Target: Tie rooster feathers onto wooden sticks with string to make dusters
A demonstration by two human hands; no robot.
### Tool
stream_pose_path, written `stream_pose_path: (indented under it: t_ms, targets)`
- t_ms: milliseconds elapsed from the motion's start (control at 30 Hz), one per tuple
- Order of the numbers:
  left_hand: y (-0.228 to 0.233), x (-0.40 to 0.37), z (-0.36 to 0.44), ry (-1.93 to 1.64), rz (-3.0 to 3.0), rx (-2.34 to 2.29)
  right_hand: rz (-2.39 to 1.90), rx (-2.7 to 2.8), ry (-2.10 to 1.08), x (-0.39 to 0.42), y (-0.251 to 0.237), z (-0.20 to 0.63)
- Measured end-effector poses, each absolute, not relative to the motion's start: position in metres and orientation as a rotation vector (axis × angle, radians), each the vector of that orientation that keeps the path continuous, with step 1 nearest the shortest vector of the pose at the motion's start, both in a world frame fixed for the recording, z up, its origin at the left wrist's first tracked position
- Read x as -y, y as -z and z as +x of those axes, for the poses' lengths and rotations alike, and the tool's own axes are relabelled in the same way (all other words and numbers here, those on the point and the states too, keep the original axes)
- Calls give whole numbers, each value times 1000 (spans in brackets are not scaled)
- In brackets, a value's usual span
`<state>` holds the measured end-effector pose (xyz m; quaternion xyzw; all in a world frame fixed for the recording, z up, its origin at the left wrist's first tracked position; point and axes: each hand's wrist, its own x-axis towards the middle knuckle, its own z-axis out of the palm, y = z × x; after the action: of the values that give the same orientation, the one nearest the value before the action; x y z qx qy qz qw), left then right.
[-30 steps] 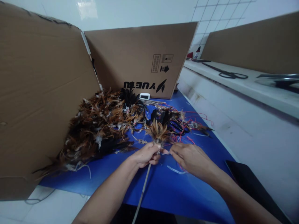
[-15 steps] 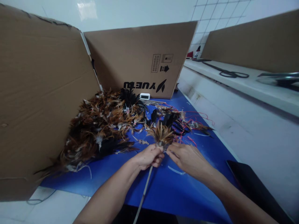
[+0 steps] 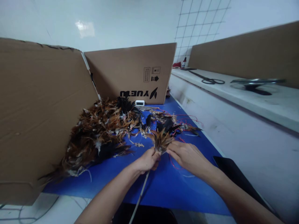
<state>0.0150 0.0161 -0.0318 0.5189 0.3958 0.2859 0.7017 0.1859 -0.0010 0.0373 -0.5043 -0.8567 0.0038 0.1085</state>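
My left hand point(image 3: 147, 161) is closed around the upper end of a feather duster, just under its tuft of brown and black feathers point(image 3: 160, 140). Its thin pale stick point(image 3: 141, 194) slants down toward me, past the table's near edge. My right hand point(image 3: 187, 155) is closed in a pinch at the right side of the tuft's base; what lies between its fingertips is hidden. A pink string point(image 3: 173, 163) trails on the table below those fingers. Left of my hands spreads a big heap of loose brown and black feathers point(image 3: 98, 127).
Cardboard panels point(image 3: 130, 71) enclose the blue table point(image 3: 154, 194) at the left and back. A white digital device point(image 3: 140, 103), thin sticks and pink strings point(image 3: 191, 118) lie behind my hands. A black flat object point(image 3: 233, 174) is at right. Scissors point(image 3: 212, 81) rest on the white ledge point(image 3: 263, 102).
The view has tilted up and shifted slightly right. Both hands stay at the tuft's base, and the tuft looks narrower. Pink string now shows beneath my right hand.
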Motion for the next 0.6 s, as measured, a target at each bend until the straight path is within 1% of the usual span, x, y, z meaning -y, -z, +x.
stream_pose_path:
  t_ms: [233, 600]
  targets:
    - [14, -9, 23, -647, 1091, -838, -1473, 2410, -87, 5, -40, 200]
    - [8, 1, 35, -535, 1244, -865, -1528, 2375, -7, 12, -38, 211]
